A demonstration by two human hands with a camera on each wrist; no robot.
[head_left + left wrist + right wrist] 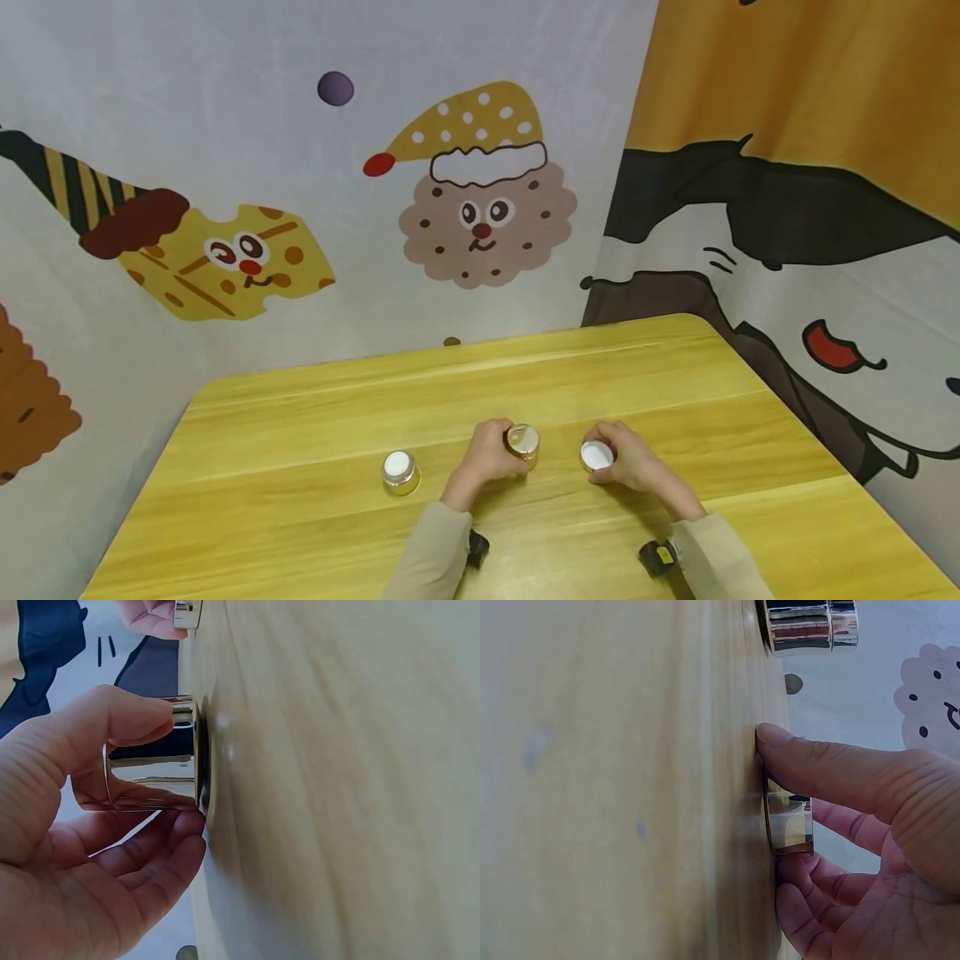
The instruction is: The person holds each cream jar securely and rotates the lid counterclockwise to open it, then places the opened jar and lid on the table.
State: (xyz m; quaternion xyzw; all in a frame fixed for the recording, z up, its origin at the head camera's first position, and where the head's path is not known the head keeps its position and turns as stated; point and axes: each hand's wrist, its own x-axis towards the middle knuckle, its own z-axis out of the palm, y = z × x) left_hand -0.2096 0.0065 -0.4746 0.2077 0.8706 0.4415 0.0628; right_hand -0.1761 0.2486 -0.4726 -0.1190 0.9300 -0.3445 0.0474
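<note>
My left hand (489, 455) grips a shiny gold jar (522, 442), thumb on one side and fingers on the other. The jar stands upright on the table, its mirror-like gold top facing up. To its right, my right hand (628, 458) holds a low gold lid (791, 821) between thumb and fingers. The lid's white inside (597, 455) faces up, and it sits at the tabletop. Left of both hands stands a second gold jar (401, 475) with a white top, untouched.
The yellow wood-grain table (300, 433) has its far edge close to a cartoon-printed cloth (360, 250). Dark wrist devices (657, 558) are strapped below both hands.
</note>
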